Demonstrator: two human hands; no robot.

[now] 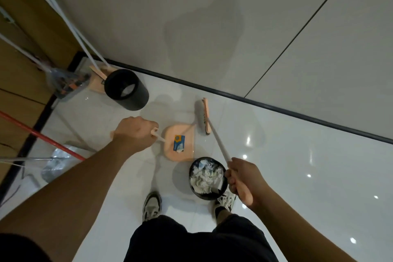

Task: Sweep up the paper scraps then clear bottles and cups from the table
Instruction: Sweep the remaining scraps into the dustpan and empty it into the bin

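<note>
While one blue-and-white paper scrap (179,144) lies loose in the middle of the peach dustpan (170,151) on the floor, we judge a tilt or jerk on lifting could spill it before it reaches the full black bin (207,178) just beside the pan. Our left hand (134,132) curls round the dustpan's handle, near the scrap; our right hand (244,178) grips the broom (203,117), whose head rests at the pan's open edge.
</note>
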